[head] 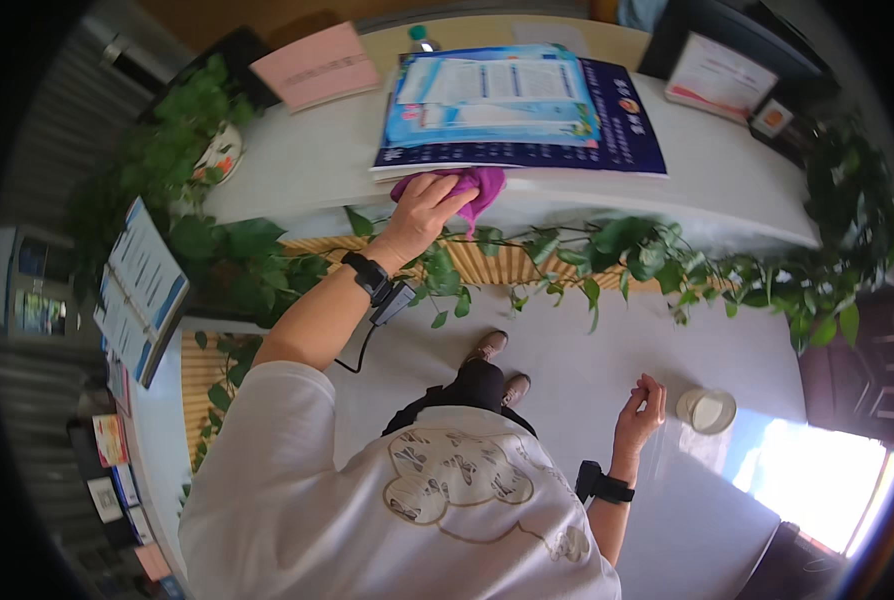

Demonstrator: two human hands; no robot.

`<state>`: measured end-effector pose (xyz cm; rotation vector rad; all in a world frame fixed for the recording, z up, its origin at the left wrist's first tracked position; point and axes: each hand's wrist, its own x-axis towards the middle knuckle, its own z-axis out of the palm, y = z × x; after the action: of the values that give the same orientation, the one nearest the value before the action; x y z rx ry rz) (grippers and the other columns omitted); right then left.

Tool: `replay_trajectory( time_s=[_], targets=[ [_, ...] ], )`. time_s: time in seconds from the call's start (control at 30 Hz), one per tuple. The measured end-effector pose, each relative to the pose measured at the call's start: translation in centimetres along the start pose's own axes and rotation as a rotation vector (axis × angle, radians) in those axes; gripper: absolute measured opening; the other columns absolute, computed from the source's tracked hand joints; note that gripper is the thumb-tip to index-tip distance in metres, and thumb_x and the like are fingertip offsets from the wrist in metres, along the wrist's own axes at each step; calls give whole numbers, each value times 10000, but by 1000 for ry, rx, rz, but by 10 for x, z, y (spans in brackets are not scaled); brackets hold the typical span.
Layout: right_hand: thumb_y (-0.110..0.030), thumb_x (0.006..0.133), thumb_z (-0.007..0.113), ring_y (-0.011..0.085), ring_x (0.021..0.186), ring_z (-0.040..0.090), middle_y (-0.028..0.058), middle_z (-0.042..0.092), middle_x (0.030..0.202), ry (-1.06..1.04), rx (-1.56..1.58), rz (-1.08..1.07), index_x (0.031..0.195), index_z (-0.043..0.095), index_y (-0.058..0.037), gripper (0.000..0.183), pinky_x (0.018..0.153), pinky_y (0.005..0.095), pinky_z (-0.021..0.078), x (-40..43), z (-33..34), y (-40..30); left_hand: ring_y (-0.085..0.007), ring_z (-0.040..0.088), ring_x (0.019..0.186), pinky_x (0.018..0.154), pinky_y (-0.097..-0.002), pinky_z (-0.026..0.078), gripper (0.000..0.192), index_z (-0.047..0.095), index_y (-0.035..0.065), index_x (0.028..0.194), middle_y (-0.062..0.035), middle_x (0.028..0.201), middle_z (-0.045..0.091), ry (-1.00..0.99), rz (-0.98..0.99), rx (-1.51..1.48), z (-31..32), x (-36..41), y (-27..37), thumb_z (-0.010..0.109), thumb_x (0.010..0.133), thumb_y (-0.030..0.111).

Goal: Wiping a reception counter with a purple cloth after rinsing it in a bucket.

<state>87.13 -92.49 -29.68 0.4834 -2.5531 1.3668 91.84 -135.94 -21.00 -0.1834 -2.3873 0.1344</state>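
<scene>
My left hand (422, 214) presses a bunched purple cloth (481, 189) onto the front edge of the white counter (289, 169). Right behind the cloth lies a dark blue printed sheet (631, 124), with a stack of light blue printed papers (492, 97) on top of it. Some of the cloth is hidden under my fingers. My right hand (642, 412) hangs above the floor at the right, holding nothing, its fingers loosely bent, near a pale round container (706, 410).
Trailing green vines (627, 244) hang along the counter front. A pink sign (317, 67), a white sign (721, 75) and a potted plant (220, 154) stand on the counter. An open ring binder (141, 289) is at the left. A green-capped bottle (421, 39) stands behind the papers.
</scene>
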Motion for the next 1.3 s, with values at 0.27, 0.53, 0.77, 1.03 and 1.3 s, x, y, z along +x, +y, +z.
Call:
replay_trajectory(
  time_s=[0.27, 0.53, 0.77, 1.03, 1.3],
  targets=[
    [95, 832, 459, 214, 669, 577, 113, 565, 832, -195, 100, -163, 961, 589, 13, 201, 599, 313, 495, 33, 50, -34, -346, 548, 951, 851, -403, 458, 387, 620, 51, 1045, -149, 1016, 590, 101, -646, -27, -95, -99, -88, 553, 698, -107],
    [88, 833, 456, 202, 673, 576, 106, 573, 824, -321, 103, -272, 958, 590, 16, 197, 619, 301, 490, 41, 88, -68, -356, 470, 1094, 938, -437, 372, 552, 442, 65, 1302, -193, 1166, 520, 214, -843, -48, -102, -81, -155, 632, 808, 220],
    [98, 804, 525, 270, 759, 590, 145, 602, 860, -417, 305, -542, 986, 598, 21, 210, 688, 340, 485, 65, 174, -202, -393, 134, 1397, 1083, -574, 150, 765, 110, 96, 1475, -274, 1470, 206, -470, -892, -148, -83, -87, -156, 455, 883, 435],
    [-38, 853, 565, 456, 1169, 463, 316, 450, 1280, -682, 367, -889, 1339, 379, 27, 524, 967, 425, 403, 75, 300, -392, -353, 458, 1177, 974, -411, 409, 442, 546, 27, 1141, -166, 1218, 498, 238, -741, -154, -133, -137, -134, 520, 720, -107],
    [-554, 876, 478, 405, 1379, 179, 275, 193, 1477, -797, -258, -739, 1378, 377, -22, 739, 1095, 518, 185, 73, 449, -440, -320, 552, 958, 772, -367, 477, 318, 607, 23, 995, -136, 1021, 587, 137, -920, -250, -196, -246, -122, 512, 727, -119]
  ],
)
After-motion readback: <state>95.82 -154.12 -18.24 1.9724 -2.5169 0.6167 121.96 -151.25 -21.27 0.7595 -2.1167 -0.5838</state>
